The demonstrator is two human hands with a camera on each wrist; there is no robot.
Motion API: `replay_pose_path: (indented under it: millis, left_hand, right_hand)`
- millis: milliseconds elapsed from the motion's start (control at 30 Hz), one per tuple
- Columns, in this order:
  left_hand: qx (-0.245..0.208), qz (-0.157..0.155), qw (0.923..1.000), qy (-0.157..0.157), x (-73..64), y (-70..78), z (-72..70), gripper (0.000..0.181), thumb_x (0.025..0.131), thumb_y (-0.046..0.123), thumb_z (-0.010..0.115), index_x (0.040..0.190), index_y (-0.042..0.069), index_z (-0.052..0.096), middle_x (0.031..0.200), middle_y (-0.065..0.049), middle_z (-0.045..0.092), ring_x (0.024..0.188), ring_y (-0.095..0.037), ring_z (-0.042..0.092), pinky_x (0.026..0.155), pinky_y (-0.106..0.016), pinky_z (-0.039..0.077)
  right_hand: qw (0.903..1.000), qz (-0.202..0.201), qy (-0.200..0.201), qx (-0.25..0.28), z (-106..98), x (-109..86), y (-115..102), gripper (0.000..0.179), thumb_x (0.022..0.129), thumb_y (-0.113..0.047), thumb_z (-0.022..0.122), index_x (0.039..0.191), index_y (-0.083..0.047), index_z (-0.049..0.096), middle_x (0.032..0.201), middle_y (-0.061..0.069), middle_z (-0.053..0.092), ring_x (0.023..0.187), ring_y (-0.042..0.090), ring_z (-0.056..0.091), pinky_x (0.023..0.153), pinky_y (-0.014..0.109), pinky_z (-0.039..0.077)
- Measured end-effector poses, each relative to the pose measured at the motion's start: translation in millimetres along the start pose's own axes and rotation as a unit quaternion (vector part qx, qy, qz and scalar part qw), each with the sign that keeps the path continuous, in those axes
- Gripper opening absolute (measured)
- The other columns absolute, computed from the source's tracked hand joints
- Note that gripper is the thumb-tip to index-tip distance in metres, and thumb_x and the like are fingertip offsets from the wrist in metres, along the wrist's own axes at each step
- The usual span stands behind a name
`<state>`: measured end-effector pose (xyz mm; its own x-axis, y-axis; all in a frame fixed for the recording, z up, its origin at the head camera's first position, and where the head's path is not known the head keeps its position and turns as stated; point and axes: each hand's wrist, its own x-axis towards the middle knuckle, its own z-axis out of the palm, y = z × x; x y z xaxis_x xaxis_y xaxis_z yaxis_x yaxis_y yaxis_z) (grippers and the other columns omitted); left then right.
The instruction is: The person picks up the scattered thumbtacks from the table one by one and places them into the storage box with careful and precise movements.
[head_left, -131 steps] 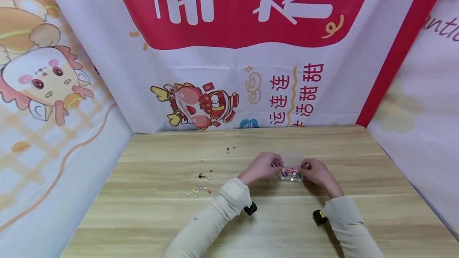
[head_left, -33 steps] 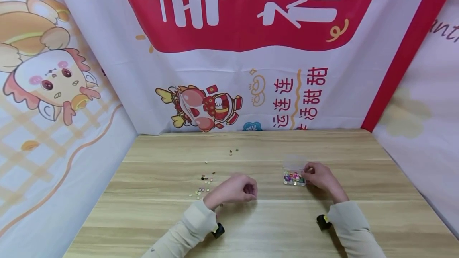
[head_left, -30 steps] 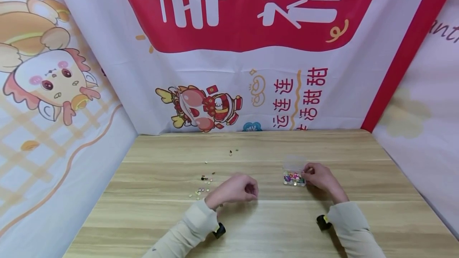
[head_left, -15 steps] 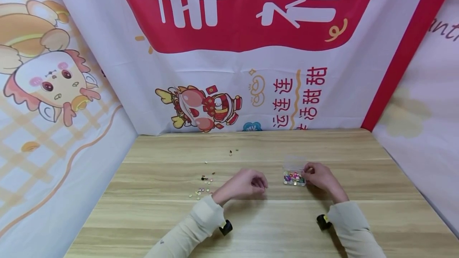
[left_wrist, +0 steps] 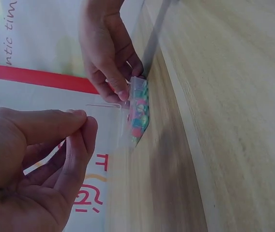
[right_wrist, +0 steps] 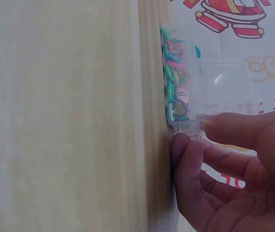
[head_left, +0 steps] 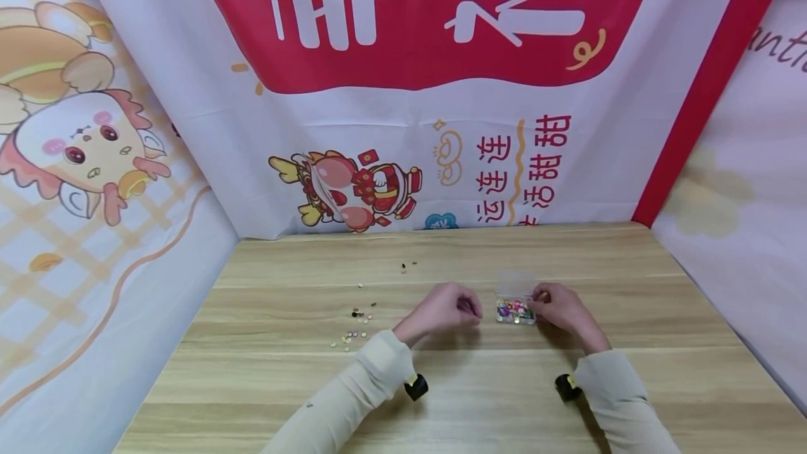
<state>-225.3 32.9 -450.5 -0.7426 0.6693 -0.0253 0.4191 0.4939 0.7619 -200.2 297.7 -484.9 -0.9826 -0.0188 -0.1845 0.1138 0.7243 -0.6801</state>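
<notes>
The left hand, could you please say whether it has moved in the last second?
Yes: against the loose bits on the table, the left hand has moved right, toward the clear box.

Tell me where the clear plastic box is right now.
In the head view, the clear plastic box is right of centre on the wooden table, its right end in the right hand's grip, the scattered small pieces off to its left.

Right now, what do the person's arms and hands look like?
The left hand and right hand are ungloved. Both sleeves are long, cream cloth, the left sleeve bearing a small dark mark. Small black devices with yellow patches sit near the sleeve ends.
</notes>
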Motion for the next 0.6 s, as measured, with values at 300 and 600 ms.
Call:
replay_pose_path:
  millis: [300,600]
  left_hand:
    - [-0.005,-0.005,0.9999,0.012,18.1,4.5,5.7,0.008,0.084,0.007,0.075,0.085,0.014,0.075,0.084,0.002,0.072,0.073,-0.002,0.060,0.072,-0.017,0.050]
    - [-0.002,0.014,0.9997,0.021,35.7,7.6,15.7,0.007,0.083,0.007,0.077,0.084,0.013,0.075,0.081,0.004,0.072,0.071,0.000,0.061,0.072,-0.016,0.050]
  right_hand:
    - [1.0000,0.000,0.007,-0.004,-1.4,-2.3,-3.4,0.016,0.095,-0.017,0.063,0.099,-0.001,0.065,0.090,0.014,0.067,0.072,0.018,0.060,0.062,0.029,0.048]
    - [0.9997,-0.013,0.013,-0.014,-0.3,-2.6,-5.0,0.016,0.094,-0.016,0.064,0.098,0.000,0.065,0.089,0.014,0.068,0.071,0.018,0.060,0.063,0.029,0.048]
